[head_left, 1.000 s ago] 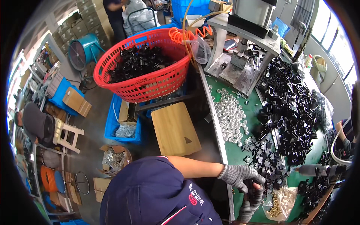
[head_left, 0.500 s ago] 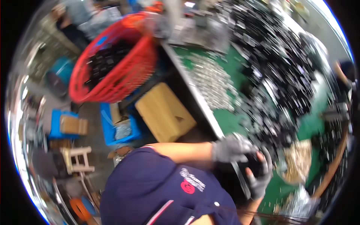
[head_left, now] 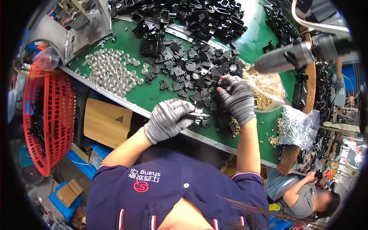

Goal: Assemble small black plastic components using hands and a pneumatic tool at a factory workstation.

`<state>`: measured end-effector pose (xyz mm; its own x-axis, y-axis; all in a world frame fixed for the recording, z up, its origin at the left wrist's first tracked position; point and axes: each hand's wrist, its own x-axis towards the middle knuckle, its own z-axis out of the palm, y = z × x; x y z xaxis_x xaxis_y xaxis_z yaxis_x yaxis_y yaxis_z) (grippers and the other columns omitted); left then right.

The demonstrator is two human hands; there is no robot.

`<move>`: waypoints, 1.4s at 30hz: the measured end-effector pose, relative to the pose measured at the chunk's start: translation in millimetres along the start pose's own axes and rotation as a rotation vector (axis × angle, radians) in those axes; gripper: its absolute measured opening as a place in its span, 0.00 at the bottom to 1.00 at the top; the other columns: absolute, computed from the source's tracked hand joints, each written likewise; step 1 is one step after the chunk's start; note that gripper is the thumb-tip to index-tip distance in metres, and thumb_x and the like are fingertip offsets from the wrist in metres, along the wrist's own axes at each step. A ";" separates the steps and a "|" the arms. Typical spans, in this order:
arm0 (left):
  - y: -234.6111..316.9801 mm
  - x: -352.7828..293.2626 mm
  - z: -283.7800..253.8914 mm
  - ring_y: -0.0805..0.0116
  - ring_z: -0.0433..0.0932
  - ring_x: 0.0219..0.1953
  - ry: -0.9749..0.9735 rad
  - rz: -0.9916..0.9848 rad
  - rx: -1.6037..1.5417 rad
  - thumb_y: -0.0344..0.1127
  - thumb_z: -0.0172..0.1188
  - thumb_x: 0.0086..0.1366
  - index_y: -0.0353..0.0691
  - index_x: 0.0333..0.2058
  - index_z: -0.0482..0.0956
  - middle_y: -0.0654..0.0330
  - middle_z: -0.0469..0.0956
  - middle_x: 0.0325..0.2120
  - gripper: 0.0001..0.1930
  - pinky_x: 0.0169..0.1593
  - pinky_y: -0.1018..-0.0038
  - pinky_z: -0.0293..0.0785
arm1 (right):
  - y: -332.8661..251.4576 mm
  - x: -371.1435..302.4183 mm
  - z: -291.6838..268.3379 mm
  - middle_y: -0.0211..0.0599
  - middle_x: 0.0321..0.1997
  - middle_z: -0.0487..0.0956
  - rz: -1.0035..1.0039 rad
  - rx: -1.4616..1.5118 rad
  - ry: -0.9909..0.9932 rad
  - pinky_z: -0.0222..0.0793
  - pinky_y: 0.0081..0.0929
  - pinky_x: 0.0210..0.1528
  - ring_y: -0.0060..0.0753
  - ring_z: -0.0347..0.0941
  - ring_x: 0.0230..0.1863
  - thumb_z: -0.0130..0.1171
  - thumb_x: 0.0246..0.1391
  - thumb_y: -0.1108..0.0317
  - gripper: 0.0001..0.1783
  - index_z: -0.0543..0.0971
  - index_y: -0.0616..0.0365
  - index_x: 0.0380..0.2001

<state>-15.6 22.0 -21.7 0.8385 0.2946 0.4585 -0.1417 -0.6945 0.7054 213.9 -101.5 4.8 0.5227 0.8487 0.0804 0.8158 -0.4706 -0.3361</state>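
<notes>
In my left hand (head_left: 168, 119), gloved in grey, is a small black part with a silver metal piece (head_left: 200, 116), held by the closed fingers at the near edge of the green work table (head_left: 132, 96). My right hand (head_left: 238, 97), in a matching glove with bare fingertips, reaches over a pile of small flat black plastic pieces (head_left: 188, 69). Its thumb and forefinger are apart, and nothing shows between them. Left of that pile lie several round silver metal caps (head_left: 111, 73). To its right, small brass-coloured parts (head_left: 263, 102) spill from a clear plastic bag.
A power screwdriver (head_left: 285, 57) hangs above the brass parts. Larger black housings (head_left: 207, 17) are heaped at the back. A clear bag of silver screws (head_left: 299, 128) lies at the right edge. On the left stands a red basket (head_left: 50, 119). Another person (head_left: 303, 195) sits at lower right.
My view has swung toward the table and steadied. My hands, close together before, are now apart: the left at the table edge, the right over the black pieces.
</notes>
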 end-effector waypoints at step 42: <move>36.3 31.4 7.6 0.55 0.78 0.28 0.371 0.203 -0.098 0.41 0.65 0.60 0.39 0.40 0.80 0.55 0.75 0.28 0.14 0.29 0.64 0.73 | 19.6 -47.5 25.9 0.30 0.34 0.76 -0.020 1.569 -0.198 0.66 0.18 0.31 0.21 0.69 0.29 0.59 0.62 0.68 0.21 0.73 0.61 0.57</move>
<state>9.5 1.0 14.2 0.5455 0.3869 0.7435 -0.3484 -0.7021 0.6210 198.6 -144.8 -29.9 0.3738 0.9273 0.0199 -0.3010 0.1416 -0.9430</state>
